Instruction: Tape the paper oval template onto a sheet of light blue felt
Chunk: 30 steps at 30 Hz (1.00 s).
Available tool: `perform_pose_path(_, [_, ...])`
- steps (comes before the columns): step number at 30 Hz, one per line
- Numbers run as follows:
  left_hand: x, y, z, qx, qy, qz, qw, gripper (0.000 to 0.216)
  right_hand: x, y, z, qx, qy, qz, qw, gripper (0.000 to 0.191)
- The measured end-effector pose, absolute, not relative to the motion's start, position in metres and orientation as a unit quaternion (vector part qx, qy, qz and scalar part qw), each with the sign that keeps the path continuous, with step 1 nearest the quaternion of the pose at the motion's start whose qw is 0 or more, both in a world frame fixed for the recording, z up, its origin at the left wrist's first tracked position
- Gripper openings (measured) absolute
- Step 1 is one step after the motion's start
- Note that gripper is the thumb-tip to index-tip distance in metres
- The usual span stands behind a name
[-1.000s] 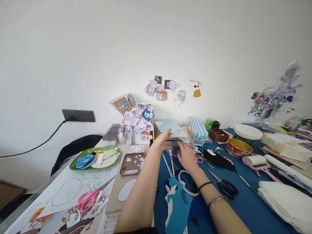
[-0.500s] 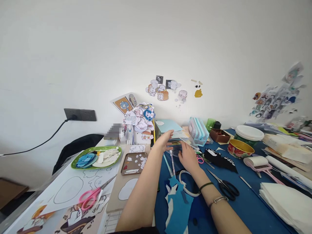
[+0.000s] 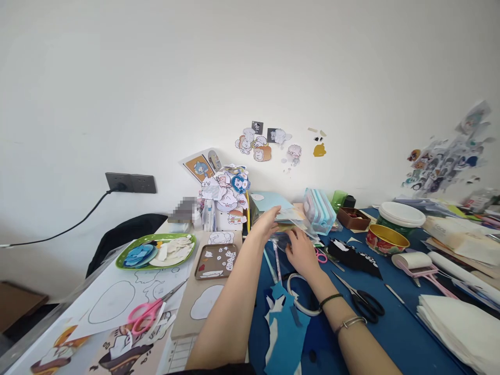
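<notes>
Near the wall lies a pile of coloured sheets [image 3: 273,203], light blue on top, with clear plastic sleeves among them. My left hand [image 3: 266,225] is at the pile's front left edge, its thumb up along the sheets and its fingertips partly hidden; it appears to hold the upper sheets raised. Just right of it, my right hand [image 3: 302,252] has bent, spread fingers at the lower front edge, by a clear plastic sleeve. Below the hands are a white tape ring [image 3: 294,291], two slim pens [image 3: 277,263] and cut blue felt [image 3: 287,330].
Pink scissors [image 3: 144,316] and a green tray [image 3: 127,258] of felt pieces are at left. A brown tray [image 3: 201,255] holds small cutouts. To the right lie black scissors [image 3: 367,304], a lint roller [image 3: 412,260], a red-and-gold tin [image 3: 386,240] and folded white cloth [image 3: 453,323].
The camera view has shifted slightly. My left hand has moved a little at the pile's edge, and more yellowish sheet shows between the hands. My right hand stays almost in place.
</notes>
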<state>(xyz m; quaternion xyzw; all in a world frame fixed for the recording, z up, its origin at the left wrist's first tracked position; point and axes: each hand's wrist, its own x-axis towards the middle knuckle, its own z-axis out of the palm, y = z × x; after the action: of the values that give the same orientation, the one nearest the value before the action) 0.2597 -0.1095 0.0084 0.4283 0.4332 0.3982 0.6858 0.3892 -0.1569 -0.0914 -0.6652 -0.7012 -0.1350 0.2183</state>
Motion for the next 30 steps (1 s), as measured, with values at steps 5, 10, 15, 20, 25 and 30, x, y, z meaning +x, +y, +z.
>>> perform_pose_path(5, [0.2616, -0.1056, 0.0057, 0.422, 0.407, 0.427, 0.689, 0.034, 0.3886, -0.1567, -0.0917, -0.661, -0.707, -0.135, 0.212, 0.038])
perform_pose_path(10, [0.2612, -0.1029, 0.0045, 0.42, 0.391, 0.429, 0.698, 0.028, 0.3878, -0.1568, -0.0902, -0.662, -0.71, -0.13, 0.203, 0.035])
perform_pose_path(15, [0.2593, -0.1021, 0.0047, 0.42, 0.382, 0.426, 0.705, 0.03, 0.3869, -0.1579, -0.0885, -0.663, -0.711, -0.129, 0.195, 0.035])
perform_pose_path(20, [0.2583, -0.1026, 0.0055, 0.424, 0.378, 0.419, 0.708, 0.031, 0.3867, -0.1583, -0.0877, -0.665, -0.712, -0.129, 0.187, 0.036])
perform_pose_path(25, [0.2573, -0.1038, 0.0066, 0.433, 0.379, 0.408, 0.709, 0.032, 0.387, -0.1586, -0.0875, -0.664, -0.714, -0.126, 0.183, 0.037])
perform_pose_path(30, [0.2539, -0.1049, 0.0064, 0.454, 0.393, 0.38, 0.704, 0.032, 0.3871, -0.1594, -0.0876, -0.668, -0.712, -0.121, 0.18, 0.046])
